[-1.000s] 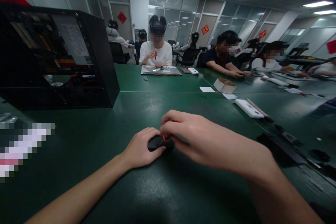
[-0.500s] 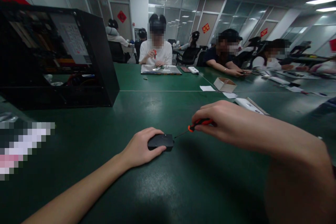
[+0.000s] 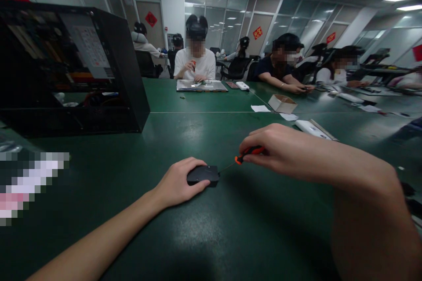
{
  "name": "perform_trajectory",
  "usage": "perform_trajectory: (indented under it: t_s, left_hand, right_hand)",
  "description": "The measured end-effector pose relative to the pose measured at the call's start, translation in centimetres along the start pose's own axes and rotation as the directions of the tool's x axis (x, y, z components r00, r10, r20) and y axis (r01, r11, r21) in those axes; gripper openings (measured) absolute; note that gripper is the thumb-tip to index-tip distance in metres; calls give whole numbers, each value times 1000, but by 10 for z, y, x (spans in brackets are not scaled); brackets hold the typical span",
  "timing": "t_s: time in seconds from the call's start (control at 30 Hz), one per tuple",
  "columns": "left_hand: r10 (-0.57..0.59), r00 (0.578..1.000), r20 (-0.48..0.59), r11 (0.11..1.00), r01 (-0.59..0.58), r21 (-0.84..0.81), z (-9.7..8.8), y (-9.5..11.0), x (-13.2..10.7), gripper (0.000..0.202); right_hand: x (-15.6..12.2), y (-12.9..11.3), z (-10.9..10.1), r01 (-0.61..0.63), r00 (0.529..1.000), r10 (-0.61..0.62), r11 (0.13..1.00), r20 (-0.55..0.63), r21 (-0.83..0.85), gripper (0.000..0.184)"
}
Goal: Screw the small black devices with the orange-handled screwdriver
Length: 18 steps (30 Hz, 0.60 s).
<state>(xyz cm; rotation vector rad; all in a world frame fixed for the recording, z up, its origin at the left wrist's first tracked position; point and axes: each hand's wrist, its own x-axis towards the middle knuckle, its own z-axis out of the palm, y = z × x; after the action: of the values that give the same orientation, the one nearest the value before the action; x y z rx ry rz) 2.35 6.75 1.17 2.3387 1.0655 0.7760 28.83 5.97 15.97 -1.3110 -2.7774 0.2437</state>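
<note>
A small black rectangular box lies on the green table. My left hand grips it from the left, thumb along the near side and fingers along the far side. My right hand is closed around the red and black handle of a screwdriver. Its thin shaft slants down to the left, and the tip is at the right end of the box, by a small dark part there. Whether the tip sits in a screw is too small to tell.
An open black computer case stands at the left. Ahead are an open cardboard box, a paper slip and a white power strip. Across the table, a person in white works on a flat panel.
The screwdriver tip and the right end of the box have come closer together. The box and my left hand have shifted very slightly right; both hands keep their grips.
</note>
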Motion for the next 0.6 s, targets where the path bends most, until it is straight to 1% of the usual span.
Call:
perform_trajectory:
  t_s: [0.1,0.37,0.43,0.6]
  left_hand:
    - [4,1000,-3,1000,-4,2,0,0,0,34]
    - [6,1000,3,1000,-6,12,1,-2,1,33]
    - [12,1000,-1,1000,-12,11,2,-3,1,34]
    - [25,1000,-4,1000,-25,8,2,-5,0,35]
  right_hand:
    - [2,0,-2,-3,1000,3,1000,4,7,18]
    - [5,4,-5,-63,995,59,997,86,35,20]
    - [6,4,-4,-62,993,58,997,100,44,21]
    - [7,6,-4,-42,996,35,995,84,88,21]
